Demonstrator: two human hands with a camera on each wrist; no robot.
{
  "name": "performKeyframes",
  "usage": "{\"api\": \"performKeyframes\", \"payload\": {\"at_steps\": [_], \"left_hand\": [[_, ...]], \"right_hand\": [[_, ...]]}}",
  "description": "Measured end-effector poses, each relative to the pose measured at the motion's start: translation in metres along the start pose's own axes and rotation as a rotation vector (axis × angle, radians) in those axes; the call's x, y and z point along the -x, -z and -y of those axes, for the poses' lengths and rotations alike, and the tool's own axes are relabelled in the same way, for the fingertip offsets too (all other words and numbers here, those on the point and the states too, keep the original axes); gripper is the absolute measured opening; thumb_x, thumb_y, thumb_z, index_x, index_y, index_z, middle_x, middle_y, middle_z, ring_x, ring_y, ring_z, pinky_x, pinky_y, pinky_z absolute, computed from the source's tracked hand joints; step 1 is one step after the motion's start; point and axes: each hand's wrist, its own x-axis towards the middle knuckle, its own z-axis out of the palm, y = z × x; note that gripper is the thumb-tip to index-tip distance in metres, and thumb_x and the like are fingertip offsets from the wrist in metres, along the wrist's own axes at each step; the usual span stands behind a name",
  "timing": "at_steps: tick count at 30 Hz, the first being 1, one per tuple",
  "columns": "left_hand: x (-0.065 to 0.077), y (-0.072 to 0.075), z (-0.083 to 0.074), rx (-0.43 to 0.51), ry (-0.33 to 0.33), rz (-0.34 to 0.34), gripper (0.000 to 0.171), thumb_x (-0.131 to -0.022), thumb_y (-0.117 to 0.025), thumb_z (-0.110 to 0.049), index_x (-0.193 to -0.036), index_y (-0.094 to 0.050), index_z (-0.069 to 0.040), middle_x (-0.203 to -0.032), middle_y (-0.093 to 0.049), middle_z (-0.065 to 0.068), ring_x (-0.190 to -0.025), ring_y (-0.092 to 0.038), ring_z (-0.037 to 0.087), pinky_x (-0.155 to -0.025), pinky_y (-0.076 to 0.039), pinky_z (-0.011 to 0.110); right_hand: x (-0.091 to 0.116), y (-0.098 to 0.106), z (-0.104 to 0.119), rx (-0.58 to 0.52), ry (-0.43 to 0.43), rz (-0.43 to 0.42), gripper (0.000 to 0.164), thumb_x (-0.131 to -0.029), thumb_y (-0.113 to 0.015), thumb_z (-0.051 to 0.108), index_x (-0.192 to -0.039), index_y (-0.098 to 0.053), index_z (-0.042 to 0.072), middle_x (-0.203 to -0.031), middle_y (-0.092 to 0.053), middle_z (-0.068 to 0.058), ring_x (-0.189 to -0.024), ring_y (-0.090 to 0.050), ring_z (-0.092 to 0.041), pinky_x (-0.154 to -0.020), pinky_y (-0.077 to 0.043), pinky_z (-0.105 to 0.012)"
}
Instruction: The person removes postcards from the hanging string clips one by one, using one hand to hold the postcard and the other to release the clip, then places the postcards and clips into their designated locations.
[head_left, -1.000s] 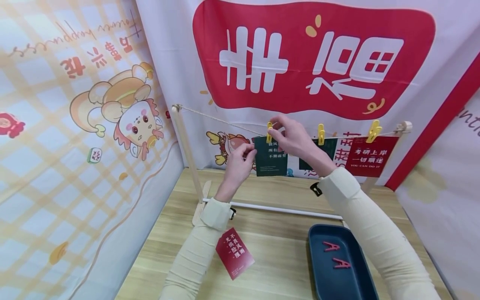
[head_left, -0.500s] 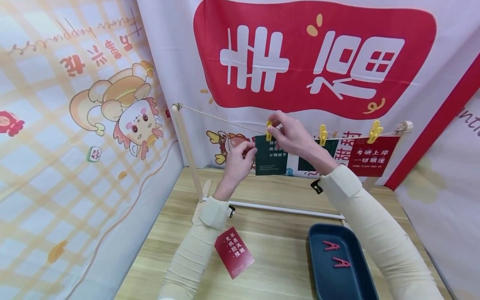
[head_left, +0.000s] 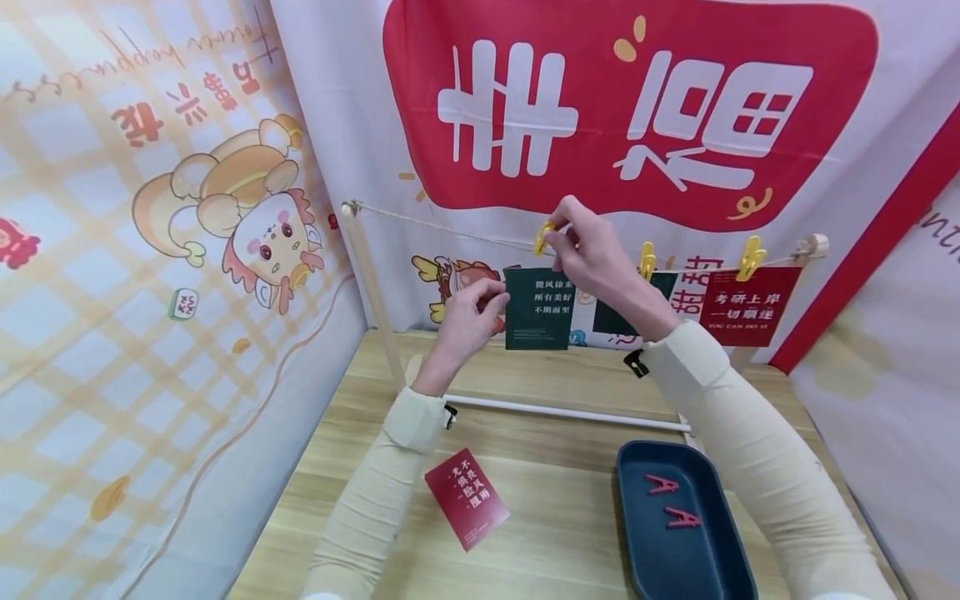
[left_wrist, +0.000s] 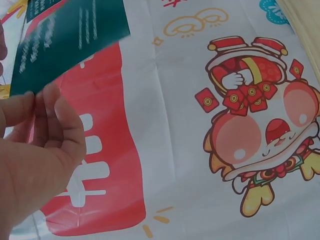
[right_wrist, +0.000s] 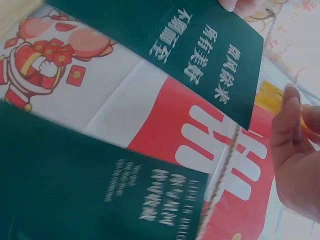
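Note:
My left hand pinches the left edge of a dark green card with white writing. The card hangs upright, just below the rope. In the left wrist view, thumb and fingers meet at the rim of the green card. Above the card, my right hand pinches a yellow clothespin. That clothespin stands apart from the card's corner in the right wrist view. Behind my right forearm, a second green card hangs under another yellow clothespin, partly hidden.
A red card hangs by a yellow clothespin near the right post. Another red card lies on the table. A dark blue tray at the right holds two red clothespins. A white bar joins the rack's feet.
My right hand has lifted the yellow clothespin up off the green card's top edge. My left hand still pinches the card, which has shifted slightly left.

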Motion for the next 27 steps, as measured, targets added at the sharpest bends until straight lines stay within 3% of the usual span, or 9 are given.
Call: {"api": "performKeyframes", "payload": {"at_steps": [5,13,21,27], "left_hand": [[0.002,0.002,-0.002,-0.011,0.009,0.056,0.019,-0.098,-0.060,-0.020,-0.111,-0.068,-0.009,-0.096,-0.069,0.006,-0.078,-0.060,0.017,-0.066,-0.050,0.024],[0.005,0.007,-0.004,0.023,0.014,0.108,0.019,-0.098,-0.061,-0.023,-0.110,-0.068,-0.011,-0.095,-0.069,0.004,-0.080,-0.061,0.017,-0.069,-0.053,0.025],[0.011,0.018,-0.002,0.068,0.049,0.144,0.016,-0.097,-0.062,-0.021,-0.106,-0.068,-0.009,-0.095,-0.070,0.014,-0.081,-0.068,0.021,-0.067,-0.055,0.023],[0.016,0.031,0.002,0.093,0.040,0.150,0.013,-0.097,-0.063,-0.018,-0.100,-0.065,-0.006,-0.090,-0.070,0.018,-0.077,-0.069,0.023,-0.060,-0.052,0.023]], "right_hand": [[0.001,0.003,0.002,-0.005,0.058,-0.091,0.009,-0.098,-0.057,0.014,-0.102,-0.054,0.006,-0.104,-0.065,-0.008,-0.065,-0.062,-0.017,-0.063,-0.053,-0.021],[0.001,0.011,0.005,0.028,0.103,-0.153,0.010,-0.097,-0.059,0.013,-0.099,-0.056,0.004,-0.109,-0.067,-0.009,-0.064,-0.059,-0.015,-0.064,-0.051,-0.016],[0.014,0.019,0.004,0.045,0.047,-0.092,0.016,-0.097,-0.061,0.015,-0.109,-0.058,0.006,-0.104,-0.069,-0.010,-0.064,-0.062,-0.018,-0.062,-0.050,-0.015],[0.030,0.026,-0.005,0.028,0.015,-0.067,0.027,-0.096,-0.062,0.016,-0.121,-0.057,0.009,-0.114,-0.066,-0.008,-0.066,-0.064,-0.019,-0.064,-0.051,-0.013]]}}
